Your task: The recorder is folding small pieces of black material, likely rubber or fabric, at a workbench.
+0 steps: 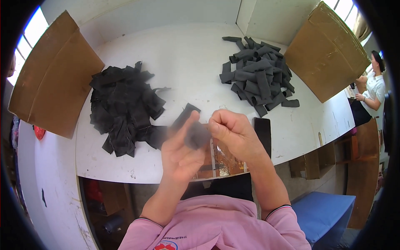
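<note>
Near the front edge of the white table, my two hands meet around a small dark-grey fabric piece point(197, 136), blurred by motion. My right hand point(238, 134) is closed in a pinch at the piece's right side. Palm showing, my left hand point(181, 155) is just left of it; its fingers are smeared, so their grip is unclear. Another dark strip point(186, 115) shows behind the left hand; whether that hand touches it cannot be made out. To the left lies a heap of black fabric pieces point(125, 106). At the far right is a pile of dark-grey fabric tubes point(260, 75).
Cardboard boxes stand at the left point(54, 75) and right point(327, 52) of the table point(183, 54). A black phone point(263, 135) lies beside my right wrist. Under my hands is a brown taped patch point(227, 160). A blue stool point(323, 214) and a co-worker point(373, 89) are to the right.
</note>
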### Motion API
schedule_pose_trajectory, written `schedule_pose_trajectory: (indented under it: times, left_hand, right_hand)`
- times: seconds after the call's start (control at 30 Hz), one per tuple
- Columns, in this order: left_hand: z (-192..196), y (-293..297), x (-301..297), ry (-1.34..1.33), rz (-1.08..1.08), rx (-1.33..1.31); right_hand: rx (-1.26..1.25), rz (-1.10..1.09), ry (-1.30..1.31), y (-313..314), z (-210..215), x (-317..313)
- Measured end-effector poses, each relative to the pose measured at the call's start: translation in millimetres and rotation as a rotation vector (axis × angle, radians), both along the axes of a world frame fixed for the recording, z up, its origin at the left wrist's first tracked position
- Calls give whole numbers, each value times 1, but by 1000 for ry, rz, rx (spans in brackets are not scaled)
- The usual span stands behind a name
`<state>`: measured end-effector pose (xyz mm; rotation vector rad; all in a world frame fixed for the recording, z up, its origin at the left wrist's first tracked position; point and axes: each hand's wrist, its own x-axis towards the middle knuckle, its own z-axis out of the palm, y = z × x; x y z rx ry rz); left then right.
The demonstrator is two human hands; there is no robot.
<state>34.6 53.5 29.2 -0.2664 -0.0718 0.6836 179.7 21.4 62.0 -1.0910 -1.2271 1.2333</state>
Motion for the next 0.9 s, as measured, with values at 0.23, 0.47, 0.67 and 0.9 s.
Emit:
schedule_pose_trajectory:
  times: [0.23,0.47,0.67,0.9]
  left_hand:
    - [-28,-10,-1,439,22,445]
    - [4,-2,4,1241,616,1530]
    - [-4,-4,6,1200,898,1433]
    - [-23,-11,4,1173,743,1184]
  right_hand:
    - [-122,-21,276,-10,-53,5]
    - [-121,-34,0,-12,-35,14]
    - [533,-237,-765,-22,-2,7]
    - [597,-193,-1010,-15,-25,9]
